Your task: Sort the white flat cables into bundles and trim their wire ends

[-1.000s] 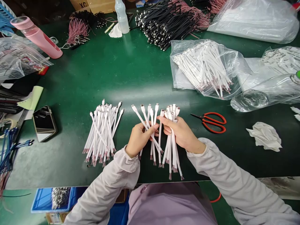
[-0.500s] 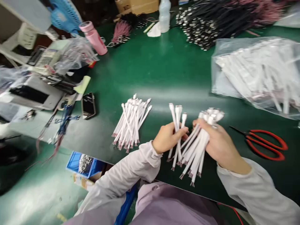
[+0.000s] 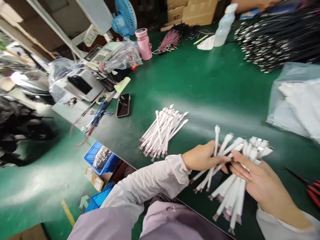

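Note:
My left hand (image 3: 202,156) is closed around a few short white cables (image 3: 216,135), thumb on top, their connector ends pointing away from me. Right beside it, my right hand (image 3: 261,181) grips a thicker bundle of white cables (image 3: 233,195) whose stripped, pinkish ends hang toward the table's front edge. The fingertips of both hands are close together, and some cables cross between them. To the left lies a loose pile of similar white cables (image 3: 162,131) on the green table (image 3: 200,86).
Red-handled scissors (image 3: 313,193) lie at the right edge, partly cut off. Behind are a plastic bag of white cables (image 3: 290,106), a heap of black cables (image 3: 275,43), a clear bottle (image 3: 223,28) and a pink bottle (image 3: 144,45). A phone (image 3: 123,105) and blue bins (image 3: 96,150) are leftward.
The view has swung left, so the table's things appear farther right. My left hand has come closer to my right, and more white cables now show in it.

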`<state>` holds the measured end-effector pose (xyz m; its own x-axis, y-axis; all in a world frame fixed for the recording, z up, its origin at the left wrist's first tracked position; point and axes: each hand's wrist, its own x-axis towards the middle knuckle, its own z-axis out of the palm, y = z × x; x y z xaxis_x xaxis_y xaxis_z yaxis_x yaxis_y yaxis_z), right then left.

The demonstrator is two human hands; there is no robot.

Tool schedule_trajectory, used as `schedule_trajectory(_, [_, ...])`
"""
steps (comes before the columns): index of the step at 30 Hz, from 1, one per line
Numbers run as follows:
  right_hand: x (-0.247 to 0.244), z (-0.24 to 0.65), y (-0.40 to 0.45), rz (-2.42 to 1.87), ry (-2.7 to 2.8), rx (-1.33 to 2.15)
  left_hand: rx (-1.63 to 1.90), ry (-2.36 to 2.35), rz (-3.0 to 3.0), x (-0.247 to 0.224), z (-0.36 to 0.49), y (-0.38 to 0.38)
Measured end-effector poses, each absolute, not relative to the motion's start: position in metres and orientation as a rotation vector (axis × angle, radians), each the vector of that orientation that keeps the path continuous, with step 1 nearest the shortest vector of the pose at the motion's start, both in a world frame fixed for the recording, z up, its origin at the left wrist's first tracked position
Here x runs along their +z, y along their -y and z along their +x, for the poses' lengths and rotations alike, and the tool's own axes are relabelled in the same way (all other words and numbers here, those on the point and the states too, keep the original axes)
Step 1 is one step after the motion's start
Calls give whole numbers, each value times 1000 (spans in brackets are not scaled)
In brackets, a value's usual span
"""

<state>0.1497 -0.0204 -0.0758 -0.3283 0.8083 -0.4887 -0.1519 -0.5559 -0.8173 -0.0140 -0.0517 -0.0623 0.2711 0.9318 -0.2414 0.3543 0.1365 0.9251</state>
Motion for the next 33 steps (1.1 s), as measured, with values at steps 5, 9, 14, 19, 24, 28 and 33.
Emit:
schedule_trajectory(5, [-72, 144, 19, -1142, 882, 1880, 691, -1270, 1361, -68, -9, 56])
schedule_trajectory(9, [-73, 143, 16, -1107, 865, 1792, 748, -1223, 1294, -69, -7, 54])
schedule_trajectory(14, [-73, 143, 16, -1064, 801, 1806, 776, -1164, 1181, -58, -2, 55])
schedule_trajectory(19, [-68, 146, 9, -912, 726, 2009, 634, -1183, 1078, -48, -2, 52])
schedule_trajectory(24, [-66, 148, 4, -903, 760, 1972, 605, -1261, 1103, -51, -2, 47])
schedule_trajectory(28, [-73, 146, 2, -957, 810, 1954, 676, -1343, 1132, -59, -3, 43])
schedule_trajectory(33, [-75, 144, 7, -908, 811, 1986, 742, -1323, 1127, -60, 0, 44])
